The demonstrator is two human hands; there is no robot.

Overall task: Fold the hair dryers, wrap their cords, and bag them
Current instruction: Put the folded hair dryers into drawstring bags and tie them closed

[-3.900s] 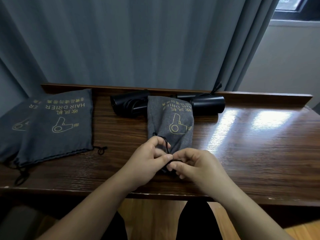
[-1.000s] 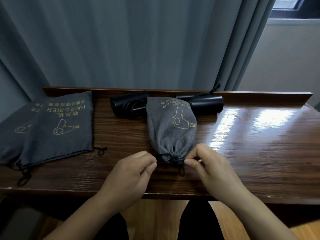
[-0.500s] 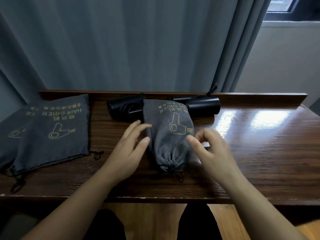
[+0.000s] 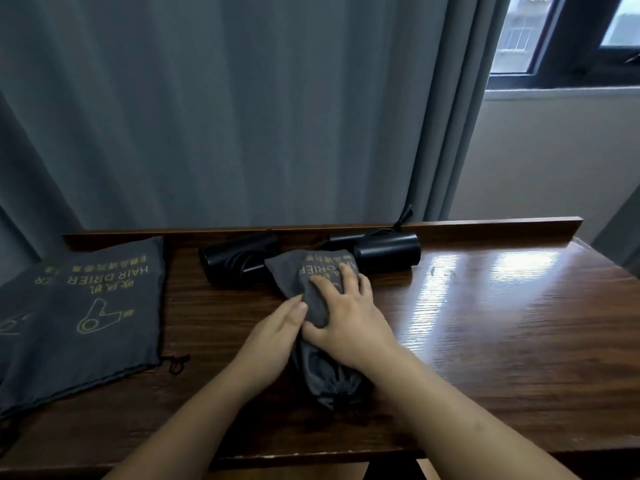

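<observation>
Pressing the filled bag [image 4: 313, 296] flat, keep your right hand [image 4: 349, 315] spread on top and left hand [image 4: 273, 329] open, seemingly against its side; lift gently.

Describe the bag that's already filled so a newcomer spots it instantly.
On the dark wooden table, mid-front, lies a bulging grey drawstring pouch under both hands, right hand and left hand. Unlike the flat grey pouches at left, it's stuffed and cinched shut.
</observation>
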